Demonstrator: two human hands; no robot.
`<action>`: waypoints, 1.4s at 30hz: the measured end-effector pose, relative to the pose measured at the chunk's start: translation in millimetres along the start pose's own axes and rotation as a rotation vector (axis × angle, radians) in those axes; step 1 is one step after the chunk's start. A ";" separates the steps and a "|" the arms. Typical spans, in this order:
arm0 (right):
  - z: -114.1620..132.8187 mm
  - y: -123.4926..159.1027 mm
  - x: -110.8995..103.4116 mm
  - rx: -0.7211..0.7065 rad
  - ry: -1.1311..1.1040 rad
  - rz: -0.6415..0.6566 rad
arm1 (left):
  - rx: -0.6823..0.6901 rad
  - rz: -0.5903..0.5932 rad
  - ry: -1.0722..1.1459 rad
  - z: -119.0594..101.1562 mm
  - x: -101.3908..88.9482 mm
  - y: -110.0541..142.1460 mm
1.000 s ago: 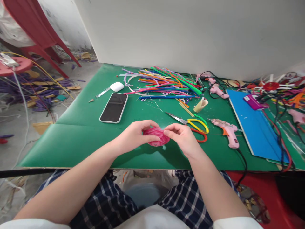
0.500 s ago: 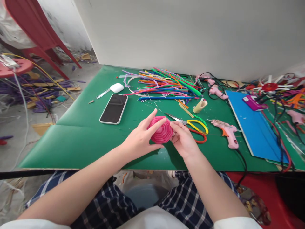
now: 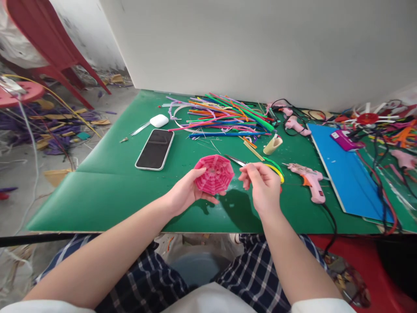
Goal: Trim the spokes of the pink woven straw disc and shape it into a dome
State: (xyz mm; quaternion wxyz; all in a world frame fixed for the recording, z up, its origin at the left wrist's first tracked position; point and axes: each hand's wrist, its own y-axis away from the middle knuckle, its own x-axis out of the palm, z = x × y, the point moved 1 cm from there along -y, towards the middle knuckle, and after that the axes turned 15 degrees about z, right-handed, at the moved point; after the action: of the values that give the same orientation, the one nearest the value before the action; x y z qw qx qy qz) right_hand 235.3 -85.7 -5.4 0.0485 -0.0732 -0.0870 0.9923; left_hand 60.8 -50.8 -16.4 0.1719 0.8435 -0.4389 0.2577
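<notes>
Your left hand (image 3: 186, 190) pinches pink disc (image 3: 215, 174) at left edge, thumb over face, fingers beneath; disc sits above tabletop (image 3: 114, 202). Your right hand (image 3: 265, 184) curls by scissors (image 3: 235, 160), off disc; can't tell if fingertips hold anything. Grip lightly, don't crush ridges.

The round pink fuzzy disc (image 3: 217, 179) looks soft and ridged. The flat green tabletop (image 3: 107, 195) is smooth and a bit shiny. The pointed silver scissor blades (image 3: 235, 160) are shiny metal. The pink, pistol-shaped plastic glue gun (image 3: 315, 184) looks smooth.
</notes>
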 end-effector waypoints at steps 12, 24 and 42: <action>-5.9 -1.6 6.3 -0.136 0.744 0.410 | -0.075 -0.130 -0.452 -0.9 -4.0 -0.8; -8.2 -0.7 5.3 -0.302 0.738 0.326 | -0.095 -0.109 -0.889 -11.5 -1.3 5.2; -6.3 11.0 14.1 -0.499 0.907 0.199 | 0.320 -0.184 -1.741 -9.4 -5.3 15.3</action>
State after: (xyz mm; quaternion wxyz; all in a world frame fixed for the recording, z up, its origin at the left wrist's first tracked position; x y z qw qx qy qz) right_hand 221.5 -93.8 -15.4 -0.0322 -0.5127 -0.2836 0.8098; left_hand 42.9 -50.9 -10.9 -0.3224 0.7861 -0.3031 -0.4315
